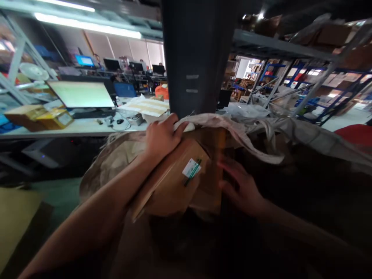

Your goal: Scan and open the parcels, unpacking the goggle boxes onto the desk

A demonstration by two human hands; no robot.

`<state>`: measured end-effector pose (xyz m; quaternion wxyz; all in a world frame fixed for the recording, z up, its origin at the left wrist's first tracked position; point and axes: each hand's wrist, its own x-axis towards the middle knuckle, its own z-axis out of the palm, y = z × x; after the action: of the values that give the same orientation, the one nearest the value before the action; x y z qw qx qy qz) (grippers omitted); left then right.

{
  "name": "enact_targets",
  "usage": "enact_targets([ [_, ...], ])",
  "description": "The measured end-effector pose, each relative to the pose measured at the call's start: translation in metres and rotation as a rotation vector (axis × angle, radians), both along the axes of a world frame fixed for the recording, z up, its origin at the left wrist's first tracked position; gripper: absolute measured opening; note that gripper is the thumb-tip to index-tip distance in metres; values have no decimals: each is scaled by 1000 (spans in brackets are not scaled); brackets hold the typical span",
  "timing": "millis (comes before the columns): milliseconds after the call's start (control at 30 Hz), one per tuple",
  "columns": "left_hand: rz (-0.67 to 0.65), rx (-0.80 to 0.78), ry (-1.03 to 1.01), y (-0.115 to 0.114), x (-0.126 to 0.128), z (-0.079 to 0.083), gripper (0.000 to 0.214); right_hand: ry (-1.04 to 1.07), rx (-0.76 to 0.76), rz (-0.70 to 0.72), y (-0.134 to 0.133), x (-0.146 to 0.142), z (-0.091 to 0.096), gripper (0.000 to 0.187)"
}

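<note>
A large pale woven sack (116, 155) gapes in front of me, its rim raised against a dark pillar. My left hand (162, 135) is closed over that rim at the far side, fingers wrapped round the cloth. Inside the sack leans a brown cardboard box (171, 190), tilted, with a white label and a green strip on it. More cardboard (215, 170) stands beside it on the right. My right hand (240, 186), slightly blurred, is at that cardboard's right edge with thumb and fingers apart; whether it touches is unclear. The sack's lower inside is too dark to make out.
The dark pillar (200, 58) rises just beyond the sack. On the left, a white desk (84, 126) bears a lit monitor (84, 94), yellow and brown boxes (56, 118) and a mouse. Metal shelving (279, 85) stands at the right rear. Several people sit at far computers.
</note>
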<state>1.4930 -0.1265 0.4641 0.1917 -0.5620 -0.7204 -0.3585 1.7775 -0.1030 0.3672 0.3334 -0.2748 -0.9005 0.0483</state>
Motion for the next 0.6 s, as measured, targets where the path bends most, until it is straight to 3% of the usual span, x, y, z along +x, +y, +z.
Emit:
enact_targets([
  [100,-65,-30,-17,0,2,20,40,-219,118,189,-82,-47,22,100],
  [167,-86,-67,-36,-5,-5,48,43,-289,203,230,-97,-83,26,101],
  [267,-75,-66,-41,-11,-16,93,47,-346,235,209,-59,-128,23,91],
  [333,-54,-57,-5,-10,-16,106,43,-372,190,176,-17,-155,22,85],
  [400,-43,-108,17,-10,-17,98,37,-393,124,143,17,-184,23,85],
  [467,-79,-202,11,-23,-28,75,36,-424,78,137,33,-211,26,86],
  [600,2,-303,39,-94,-100,26,68,-410,86,160,21,-239,25,85],
])
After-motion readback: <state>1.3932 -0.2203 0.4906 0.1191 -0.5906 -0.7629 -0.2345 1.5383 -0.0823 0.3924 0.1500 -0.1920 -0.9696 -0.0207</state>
